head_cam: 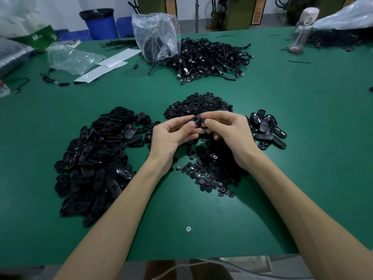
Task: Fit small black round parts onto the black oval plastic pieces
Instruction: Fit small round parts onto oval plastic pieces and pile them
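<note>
My left hand (172, 134) and my right hand (226, 130) meet above the table's middle and pinch one black oval plastic piece (194, 117) between thumbs and fingers. I cannot tell whether a round part sits in it. A big heap of oval pieces (94, 164) lies to the left. Small black round parts form one pile (198, 105) just beyond my hands and another scatter (210, 174) below them. A smaller group of oval pieces (266, 130) lies to the right of my right hand.
The green table (302, 138) carries a tangle of black cables (210, 59) beside a clear plastic bag (156, 36) at the back. Paper strips (109, 65) and another bag lie back left. A water bottle (301, 30) stands back right. A screw head (188, 229) sits near the front edge.
</note>
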Motion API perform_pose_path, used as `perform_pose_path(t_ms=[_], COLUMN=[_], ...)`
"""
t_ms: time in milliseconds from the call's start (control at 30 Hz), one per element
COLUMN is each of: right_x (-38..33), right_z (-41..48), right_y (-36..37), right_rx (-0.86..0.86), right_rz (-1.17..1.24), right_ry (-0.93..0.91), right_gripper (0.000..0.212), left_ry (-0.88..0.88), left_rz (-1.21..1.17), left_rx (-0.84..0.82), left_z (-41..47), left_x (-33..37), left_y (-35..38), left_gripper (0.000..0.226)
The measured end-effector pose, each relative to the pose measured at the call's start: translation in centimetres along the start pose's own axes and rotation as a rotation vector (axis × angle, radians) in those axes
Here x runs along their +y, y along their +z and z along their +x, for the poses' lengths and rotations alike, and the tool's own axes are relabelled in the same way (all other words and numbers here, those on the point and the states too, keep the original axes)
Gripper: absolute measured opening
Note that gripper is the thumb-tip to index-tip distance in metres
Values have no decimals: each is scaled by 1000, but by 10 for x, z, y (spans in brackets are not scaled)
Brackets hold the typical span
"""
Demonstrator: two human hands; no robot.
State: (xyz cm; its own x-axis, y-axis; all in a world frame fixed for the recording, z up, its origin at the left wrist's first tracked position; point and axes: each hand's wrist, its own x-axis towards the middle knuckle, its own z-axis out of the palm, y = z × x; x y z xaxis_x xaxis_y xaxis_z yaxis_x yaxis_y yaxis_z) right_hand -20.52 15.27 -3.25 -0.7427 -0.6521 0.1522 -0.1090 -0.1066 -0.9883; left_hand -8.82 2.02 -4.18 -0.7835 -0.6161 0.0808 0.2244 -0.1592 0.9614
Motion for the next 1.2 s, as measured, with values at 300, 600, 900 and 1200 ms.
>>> perform_pose_path(t_ms=[300, 600, 900, 1200], right_x=[-1, -3, -10, -12], right_z=[0, -3, -9, -13], right_y=[-1, 3, 8, 13], right_rx=[16, 91, 144, 139], right_rz=[45, -133, -347, -482], right_ry=[7, -135, -208, -273], right_gripper=[9, 7, 7, 7], left_ry=[-1, 21, 41, 37], left_rz=[35, 58, 94, 140], left_rx=[-5, -21, -27, -19], left_z=[1, 2, 3, 2], left_x=[1, -3, -5, -7], left_y=[-2, -4, -3, -3], left_gripper=[33, 32, 29, 35])
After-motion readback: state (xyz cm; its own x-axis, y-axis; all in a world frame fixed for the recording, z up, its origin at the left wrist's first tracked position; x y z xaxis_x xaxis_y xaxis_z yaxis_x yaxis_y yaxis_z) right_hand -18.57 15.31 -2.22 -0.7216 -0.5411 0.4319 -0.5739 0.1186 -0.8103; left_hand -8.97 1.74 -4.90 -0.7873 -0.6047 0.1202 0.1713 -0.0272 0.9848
